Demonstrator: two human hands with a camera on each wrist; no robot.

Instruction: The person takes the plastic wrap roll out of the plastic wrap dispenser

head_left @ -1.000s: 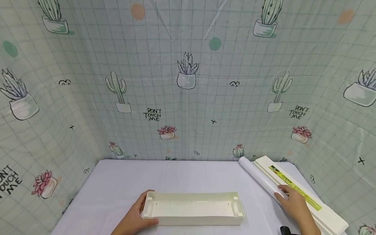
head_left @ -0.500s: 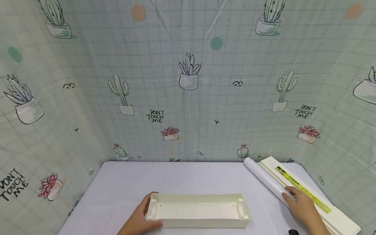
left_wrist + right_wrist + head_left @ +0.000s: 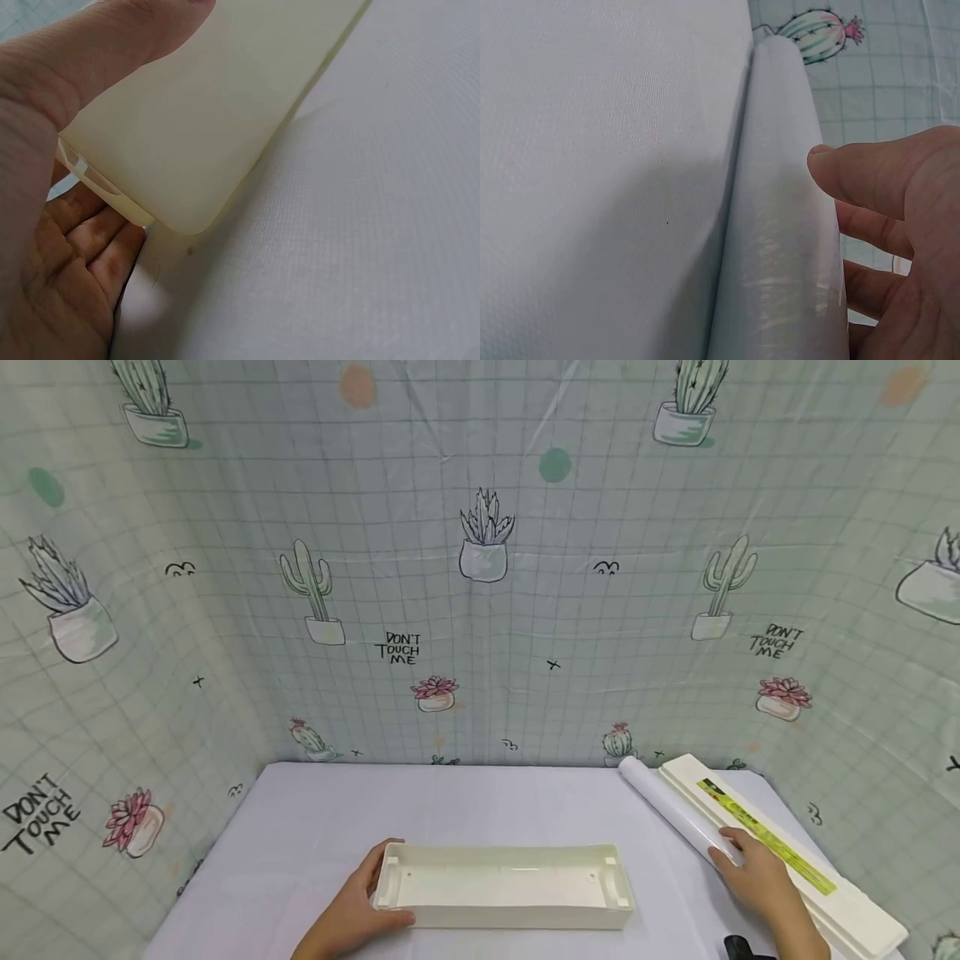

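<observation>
In the head view, my left hand (image 3: 356,897) grips the left end of a long cream plastic box (image 3: 517,917), open side up. Its thumb lies along the near wall, and its fingers pass behind the end. The left wrist view shows that thumb over the box's smooth wall (image 3: 217,112). My right hand (image 3: 761,877) holds a white roll of plastic wrap (image 3: 667,800) at the right. Up close, the thumb touches the shiny roll (image 3: 787,225), and the other fingers are partly hidden behind it.
Beside the roll lies a long cream lid (image 3: 862,914) with a yellow-green label (image 3: 765,835). A dark object (image 3: 738,947) shows at the bottom edge. White cloth covers the table (image 3: 450,802); a cactus-print curtain (image 3: 480,652) surrounds it.
The head view has shifted slightly. Both hands keep their holds, and the box, roll and lid stay in the same places on the table.
</observation>
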